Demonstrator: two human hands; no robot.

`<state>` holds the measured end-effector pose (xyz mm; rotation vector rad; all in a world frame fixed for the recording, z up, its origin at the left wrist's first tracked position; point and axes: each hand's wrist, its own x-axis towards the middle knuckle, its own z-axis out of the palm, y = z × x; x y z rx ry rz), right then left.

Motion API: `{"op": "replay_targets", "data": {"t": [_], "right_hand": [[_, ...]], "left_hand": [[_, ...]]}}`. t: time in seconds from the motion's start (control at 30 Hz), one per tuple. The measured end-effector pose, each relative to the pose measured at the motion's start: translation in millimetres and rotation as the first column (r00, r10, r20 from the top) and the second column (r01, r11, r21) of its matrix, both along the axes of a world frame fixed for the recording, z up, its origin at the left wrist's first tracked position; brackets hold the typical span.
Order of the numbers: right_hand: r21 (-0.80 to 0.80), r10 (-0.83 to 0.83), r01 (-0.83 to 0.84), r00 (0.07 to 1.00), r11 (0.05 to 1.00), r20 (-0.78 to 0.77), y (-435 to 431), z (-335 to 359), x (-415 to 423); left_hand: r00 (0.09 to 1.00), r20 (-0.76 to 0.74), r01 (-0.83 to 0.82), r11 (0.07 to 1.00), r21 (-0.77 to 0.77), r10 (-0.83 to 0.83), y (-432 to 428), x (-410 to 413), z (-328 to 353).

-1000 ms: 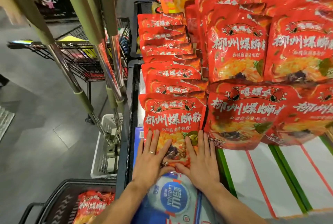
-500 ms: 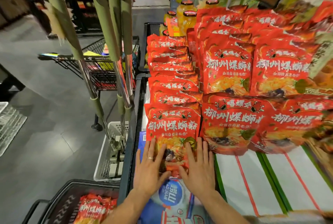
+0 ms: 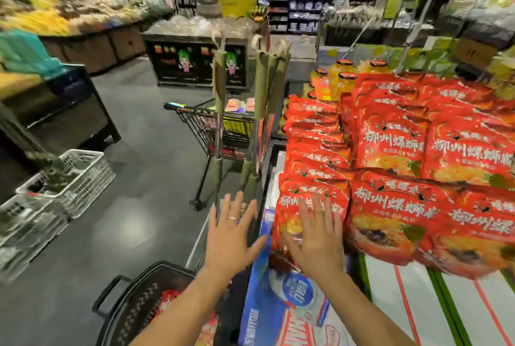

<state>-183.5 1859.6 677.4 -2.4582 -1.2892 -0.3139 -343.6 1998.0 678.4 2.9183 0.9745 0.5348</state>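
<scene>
The shop is wide and its background is blurred, with a dark floor (image 3: 133,128) that runs along the left side of the display table (image 3: 412,298). On this table a big pile (image 3: 390,145) of red noodle packs leans forward in rows, and in my judgement this is the main danger: if one front row is pushed or pulled, the rows behind it can slide down together. A cart (image 3: 223,128) stands behind, near the table's corner, and a basket (image 3: 145,298) with more red packs stands low beside the table. If a pack slips over the edge, it may miss the basket and fall on the floor. A blue carton (image 3: 267,315) lies at the near corner. The front pack (image 3: 289,206) rests above it, at the left end of the pile and close to the edge, so a small push to the left could send it off. The right hand (image 3: 320,239) is flat with fingers spread over this pack and grips nothing; I cannot tell if it touches. The left hand (image 3: 231,237) is also spread and holds nothing, beyond the table's edge, so it cannot steady the pack. Its ring (image 3: 232,218) could scratch the foil.
</scene>
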Motion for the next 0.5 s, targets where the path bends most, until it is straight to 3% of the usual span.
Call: {"op": "replay_targets", "data": {"t": [0.3, 0.5], "right_hand": [[-0.018, 0.084, -0.083, 0.994, 0.996, 0.073, 75.3, 43.6, -162.1], [-0.047, 0.072, -0.072, 0.997, 0.996, -0.001, 105.3, 24.7, -280.1]], "left_hand": [[0.989, 0.05, -0.145, 0.987, 0.066, 0.142, 64.2, -176.9, 40.4], [0.982, 0.02, -0.188, 0.982, 0.002, 0.187, 103.3, -310.6, 24.4]]}}
